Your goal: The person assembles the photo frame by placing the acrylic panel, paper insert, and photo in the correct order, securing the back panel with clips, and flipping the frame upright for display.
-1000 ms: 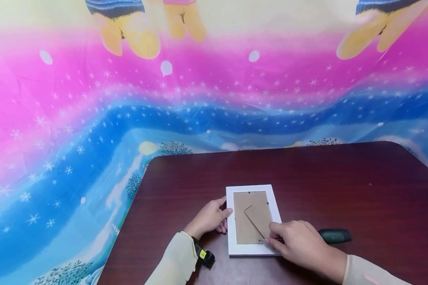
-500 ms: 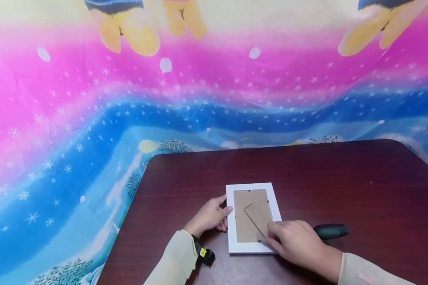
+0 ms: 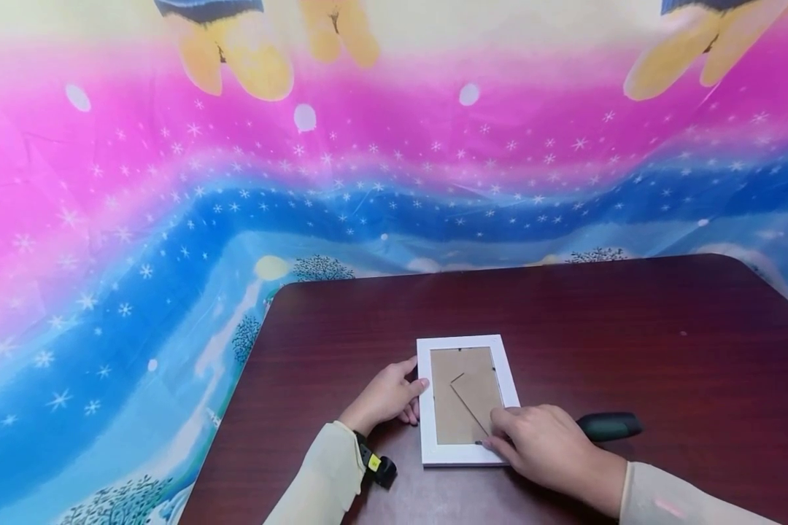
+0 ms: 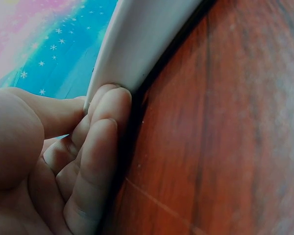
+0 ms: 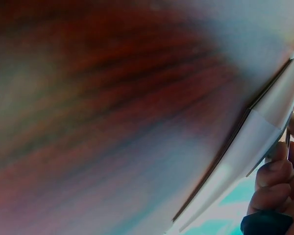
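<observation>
A white picture frame lies on the table with its brown backing board facing up. Small dark tabs sit along the board's edges, and a thin bent dark line runs across it. My left hand grips the frame's left side, thumb on top; in the left wrist view, its curled fingers press the outer edge. Over the lower right corner, my right hand holds a screwdriver with a dark green handle. Its tip is hidden by the fingers, near the bottom tab. In the right wrist view, the thin shaft shows between the fingers.
The dark red wooden table extends beyond the frame on all sides. A colourful printed cloth hangs behind the table and along its left side. A black strap with a small device is on the left wrist.
My right hand and the screwdriver have shifted slightly left, and the fingers now cover the shaft in the head view. The left hand keeps its hold on the frame.
</observation>
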`<state>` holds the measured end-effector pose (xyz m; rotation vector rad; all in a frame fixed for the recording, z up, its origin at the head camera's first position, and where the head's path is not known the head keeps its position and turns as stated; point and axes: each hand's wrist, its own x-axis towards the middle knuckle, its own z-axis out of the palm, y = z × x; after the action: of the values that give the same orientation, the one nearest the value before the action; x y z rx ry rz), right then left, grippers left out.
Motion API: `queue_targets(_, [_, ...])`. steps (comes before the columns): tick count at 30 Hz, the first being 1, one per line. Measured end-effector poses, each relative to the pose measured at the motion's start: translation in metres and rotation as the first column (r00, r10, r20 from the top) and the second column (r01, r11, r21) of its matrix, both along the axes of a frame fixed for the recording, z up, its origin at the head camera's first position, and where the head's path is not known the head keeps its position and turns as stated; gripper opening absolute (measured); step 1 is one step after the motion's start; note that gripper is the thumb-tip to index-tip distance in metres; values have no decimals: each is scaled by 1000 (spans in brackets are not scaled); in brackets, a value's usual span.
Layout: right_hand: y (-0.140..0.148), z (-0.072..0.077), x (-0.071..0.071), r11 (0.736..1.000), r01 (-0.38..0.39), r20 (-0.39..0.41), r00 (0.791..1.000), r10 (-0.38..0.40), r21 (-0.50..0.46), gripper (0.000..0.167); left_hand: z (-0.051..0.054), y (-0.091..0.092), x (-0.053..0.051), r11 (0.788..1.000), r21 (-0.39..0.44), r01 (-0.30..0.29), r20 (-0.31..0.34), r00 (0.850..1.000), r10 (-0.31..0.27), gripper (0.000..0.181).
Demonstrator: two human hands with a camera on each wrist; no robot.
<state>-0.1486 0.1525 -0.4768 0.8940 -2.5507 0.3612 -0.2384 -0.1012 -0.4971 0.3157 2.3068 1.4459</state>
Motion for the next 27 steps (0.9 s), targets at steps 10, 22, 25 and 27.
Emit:
queue_targets(10, [2,2,-3,1000,8,70,998,-7,-13,43,1,0,-1,1000,1,2,5,1000,-2,65])
queue_targets(22, [2,2,-2,1000,-6,55,998,5,15,40,1,0,-1,1000,-4,4,-4,1000,-4,65])
queue_targets(25, [1,1,-3,1000,-1,52,999,0,15,40,0,1,0,1000,9,3,1,1000,-3,65])
queue_targets(27, [1,1,-3,1000,2,56,998,-2,12,40,0,1,0,1000,17,-1,8,1000,1,65])
